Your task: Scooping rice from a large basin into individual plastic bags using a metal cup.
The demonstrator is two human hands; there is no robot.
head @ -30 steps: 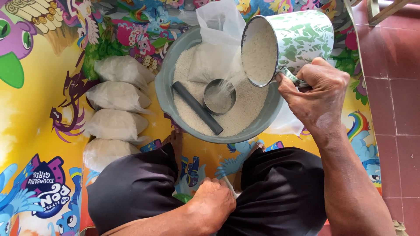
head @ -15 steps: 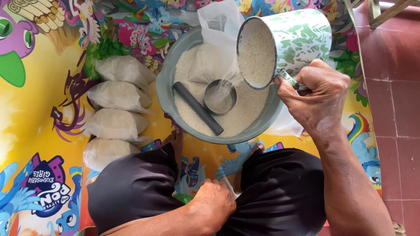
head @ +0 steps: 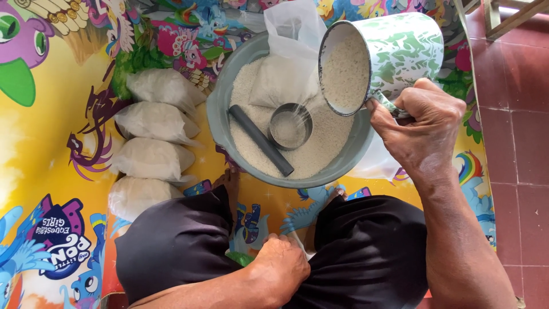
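while tilted, green mug (head: 400,51) in right hand (head: 426,129), just over basin rim (head: 220,123)

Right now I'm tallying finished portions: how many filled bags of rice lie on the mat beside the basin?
4, in a column left of the grey basin: top bag, second bag, third bag, bottom bag by the knee. Another bag sits inside the basin; more may be hidden.

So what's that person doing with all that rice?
The right hand tilts a green-and-white mug full of rice over a grey basin of rice, spilling grains toward a small metal cup set in the rice. A dark tube and a half-filled plastic bag also sit in the basin. Four filled bags lie beside it. The left hand rests between the knees.
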